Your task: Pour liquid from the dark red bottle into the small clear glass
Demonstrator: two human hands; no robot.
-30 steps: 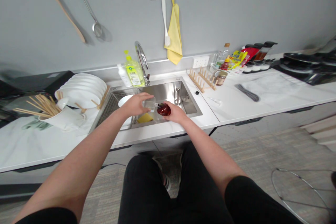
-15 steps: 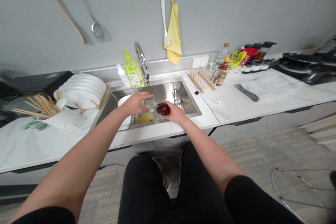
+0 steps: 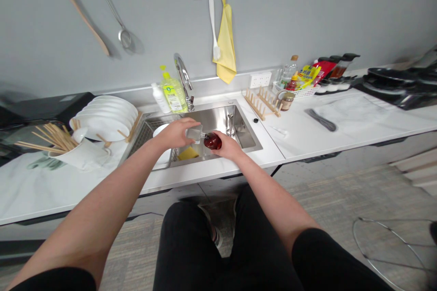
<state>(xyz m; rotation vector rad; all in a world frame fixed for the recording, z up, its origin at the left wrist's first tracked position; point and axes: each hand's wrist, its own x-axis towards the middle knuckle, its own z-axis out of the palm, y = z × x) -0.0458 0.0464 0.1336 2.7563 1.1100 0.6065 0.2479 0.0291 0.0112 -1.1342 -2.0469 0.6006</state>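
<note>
My left hand (image 3: 177, 132) is closed around a small clear square bottle (image 3: 194, 134), tipped on its side with its neck to the right. My right hand (image 3: 228, 145) grips a rounded red-brown bottle (image 3: 213, 141). The neck of the clear bottle meets the mouth of the red-brown one, or lies just beside it; I cannot tell which. Both bottles are held above the steel sink (image 3: 254, 144). Below them a yellow sponge or cloth (image 3: 187, 153) lies in the sink. A white dish (image 3: 160, 130) is partly hidden behind my left hand.
Behind the sink are the faucet (image 3: 183, 77), a yellow-green pump bottle (image 3: 173, 93) and a white bottle (image 3: 160, 97). White plates (image 3: 105, 116) and a holder of chopsticks (image 3: 82, 152) stand left. A wooden rack (image 3: 261, 102), a jar (image 3: 287, 100) and a condiment basket (image 3: 305, 93) are right.
Both hands stay in nearly the same place. The clear bottle in my left hand has turned very slightly; its neck remains at the red-brown bottle.
</note>
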